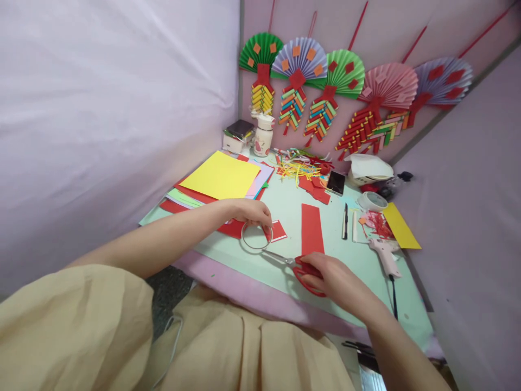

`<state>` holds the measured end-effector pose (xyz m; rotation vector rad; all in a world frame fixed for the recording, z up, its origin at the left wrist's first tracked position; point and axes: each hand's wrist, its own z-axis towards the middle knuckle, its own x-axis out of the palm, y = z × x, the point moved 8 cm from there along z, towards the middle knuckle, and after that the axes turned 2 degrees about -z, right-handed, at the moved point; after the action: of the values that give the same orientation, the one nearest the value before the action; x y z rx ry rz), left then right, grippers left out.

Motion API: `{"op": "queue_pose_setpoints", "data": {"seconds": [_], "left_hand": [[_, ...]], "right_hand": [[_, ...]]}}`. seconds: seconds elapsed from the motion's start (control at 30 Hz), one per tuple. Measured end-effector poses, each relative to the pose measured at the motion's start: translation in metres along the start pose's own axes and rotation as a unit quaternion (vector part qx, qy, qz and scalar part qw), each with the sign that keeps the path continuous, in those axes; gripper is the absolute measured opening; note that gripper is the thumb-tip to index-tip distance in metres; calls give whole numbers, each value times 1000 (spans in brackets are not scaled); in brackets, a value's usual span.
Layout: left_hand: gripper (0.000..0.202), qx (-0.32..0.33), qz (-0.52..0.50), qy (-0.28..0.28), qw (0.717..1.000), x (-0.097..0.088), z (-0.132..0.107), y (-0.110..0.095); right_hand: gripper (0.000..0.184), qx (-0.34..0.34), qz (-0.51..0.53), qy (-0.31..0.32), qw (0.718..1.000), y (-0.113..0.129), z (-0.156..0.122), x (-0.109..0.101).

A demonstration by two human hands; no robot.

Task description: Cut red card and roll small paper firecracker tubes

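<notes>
My left hand is closed on a roll of narrow tape, held upright just above the table with its ring facing me. In my right hand is a pair of scissors with red handles; its metal blades point left, and their tip is close to the lower edge of the roll. Beneath the left hand lies a small red paper piece with a white strip. A red paper rectangle lies flat beyond the right hand, partly covered by it.
Coloured paper sheets are stacked at the left. Paper scraps, a phone and a bottle stand or lie at the back. A craft knife, wide tape roll and glue gun lie right. Paper fans hang behind.
</notes>
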<state>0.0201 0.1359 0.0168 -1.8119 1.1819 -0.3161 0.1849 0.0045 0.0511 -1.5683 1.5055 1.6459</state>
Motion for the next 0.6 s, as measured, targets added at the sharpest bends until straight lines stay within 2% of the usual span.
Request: {"op": "queue_pose_setpoints", "data": {"seconds": [0.07,0.13,0.2,0.27,0.4,0.47,0.53,0.6], "left_hand": [[19,24,-79,16,996,-2,-6,0],[21,62,-171,25,983,-5,-14,0],[22,107,-252,29,961,-7,-22,1],[22,146,-318,28,936,-7,-26,6],[23,194,-418,-5,888,-11,-25,19],[22,207,-442,-18,872,-15,-26,22],[22,220,-454,-25,863,-19,-28,23],[22,231,-462,-32,856,-22,-32,23]], "right_hand": [[18,35,17,-28,999,-13,-1,-17],[24,82,12,-97,992,-28,6,-39],[27,101,-13,-158,982,-34,27,-56],[28,89,-48,-204,974,-31,60,-66],[29,131,-93,-227,961,-31,132,-63],[29,136,-100,-233,958,-31,157,-57],[27,132,-107,-236,957,-29,165,-51],[25,117,-117,-242,956,-24,158,-44]]}}
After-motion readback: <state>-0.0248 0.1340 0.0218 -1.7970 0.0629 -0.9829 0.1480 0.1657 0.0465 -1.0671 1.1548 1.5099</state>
